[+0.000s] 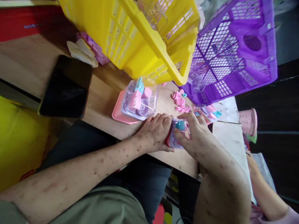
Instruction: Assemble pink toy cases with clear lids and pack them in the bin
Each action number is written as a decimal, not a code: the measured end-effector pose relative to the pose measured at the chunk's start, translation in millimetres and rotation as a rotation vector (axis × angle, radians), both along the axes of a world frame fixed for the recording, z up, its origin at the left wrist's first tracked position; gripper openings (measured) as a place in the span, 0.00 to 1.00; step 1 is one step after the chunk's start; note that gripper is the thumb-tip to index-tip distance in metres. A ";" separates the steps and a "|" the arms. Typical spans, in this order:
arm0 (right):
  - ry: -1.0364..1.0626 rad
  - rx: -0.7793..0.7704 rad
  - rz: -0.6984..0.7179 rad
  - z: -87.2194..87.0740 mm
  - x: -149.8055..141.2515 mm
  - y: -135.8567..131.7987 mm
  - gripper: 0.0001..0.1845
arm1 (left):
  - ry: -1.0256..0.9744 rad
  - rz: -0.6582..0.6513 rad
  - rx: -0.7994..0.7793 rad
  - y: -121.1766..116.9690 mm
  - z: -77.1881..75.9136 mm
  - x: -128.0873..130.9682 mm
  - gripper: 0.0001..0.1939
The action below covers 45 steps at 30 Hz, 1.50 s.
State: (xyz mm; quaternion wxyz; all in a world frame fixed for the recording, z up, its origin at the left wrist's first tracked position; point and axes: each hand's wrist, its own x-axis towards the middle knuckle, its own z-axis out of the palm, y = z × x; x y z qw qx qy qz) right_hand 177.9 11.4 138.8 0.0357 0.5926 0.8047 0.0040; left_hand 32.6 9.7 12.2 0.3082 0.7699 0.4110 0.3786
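A small clear plastic box (173,139) with pink, lilac and blue toy pieces inside stands at the front of the wooden table. Pressed along its left side is my left hand (155,130), fingers close together and thumb low at the near edge. My right hand (195,132) reaches over the box from the right, fingers and thumb bent around its top and side. A similar box (140,104) with a clear cover and a salmon-pink base lies to the left. Beyond my right hand is a pile of small pink toy parts (179,101).
Behind stand a yellow basket (137,40) holding clear plastic pieces and a purple basket (254,67). A black phone (66,88) lies at left. Another tray of toy parts (209,112) sits right of the pile. A co-worker's arm (263,183) shows at far right.
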 end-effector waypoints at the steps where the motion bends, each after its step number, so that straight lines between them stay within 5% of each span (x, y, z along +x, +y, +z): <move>1: -0.001 0.005 -0.005 -0.4 0.6 -0.4 0.21 | 0.003 -0.002 -0.001 -0.1 0.0 -0.1 0.62; 12: -0.062 -0.092 0.204 17.2 3.8 17.4 0.14 | 0.022 -0.004 0.000 -0.2 -0.9 -0.6 0.63; 19: -0.109 0.023 0.096 5.2 -7.0 2.3 0.22 | 0.019 -0.008 0.000 -0.2 -2.3 0.0 0.62; 25: -0.122 -0.067 0.037 5.1 7.2 12.1 0.23 | -0.037 -0.046 -0.039 0.1 -1.4 -3.1 0.63; 31: -0.157 -0.092 -0.061 10.7 -11.6 8.3 0.27 | -0.113 -0.084 -0.036 3.4 -4.4 -2.7 0.59; 45: -0.144 -0.143 0.083 6.8 8.5 25.2 0.24 | -0.078 -0.063 -0.001 3.0 -5.4 -0.9 0.59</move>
